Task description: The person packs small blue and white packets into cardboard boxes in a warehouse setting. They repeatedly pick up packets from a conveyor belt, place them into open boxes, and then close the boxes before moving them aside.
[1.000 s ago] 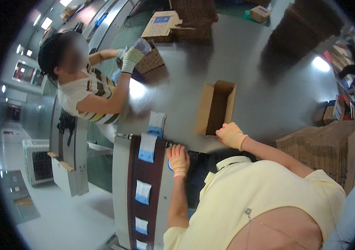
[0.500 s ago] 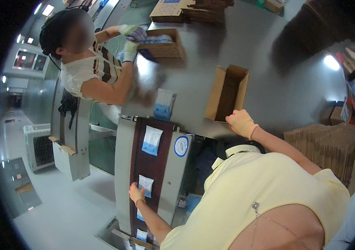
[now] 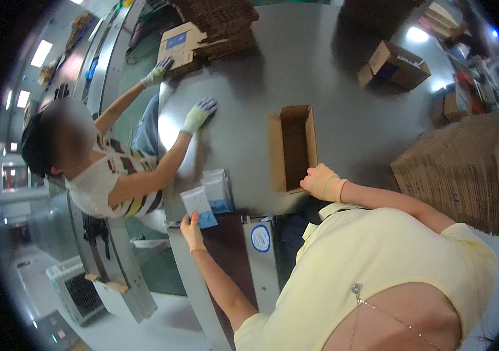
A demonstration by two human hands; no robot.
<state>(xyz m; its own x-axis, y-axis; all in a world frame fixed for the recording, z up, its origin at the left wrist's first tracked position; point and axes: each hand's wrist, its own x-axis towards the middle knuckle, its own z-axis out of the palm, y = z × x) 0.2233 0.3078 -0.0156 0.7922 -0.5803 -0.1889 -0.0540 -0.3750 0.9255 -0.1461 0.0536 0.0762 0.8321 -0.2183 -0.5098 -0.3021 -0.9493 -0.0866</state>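
Observation:
Between the thumb and fingers of my left hand [image 3: 192,233] is a small white-and-blue packet [image 3: 197,202], lifted where the belt meets the table. Just beyond it lies a small stack of like packets [image 3: 219,192] on the table's near edge. My right hand [image 3: 323,182] grips the near end wall of an open cardboard box [image 3: 311,137]. The box lies to the right of the packets, its opening up and a flap spread to its left; I see nothing inside it.
Across the table [image 3: 243,88], a gloved person [image 3: 115,169] reaches toward flattened cartons [image 3: 182,50]. A box with contents [image 3: 398,65] stands far right. Folded cardboard [image 3: 460,169] is piled at my right. The dark red belt [image 3: 232,254] runs below my left hand.
My left hand has moved from the belt up to the table edge with a packet. The co-worker's hands have left their box and spread apart; a box with contents now stands far right.

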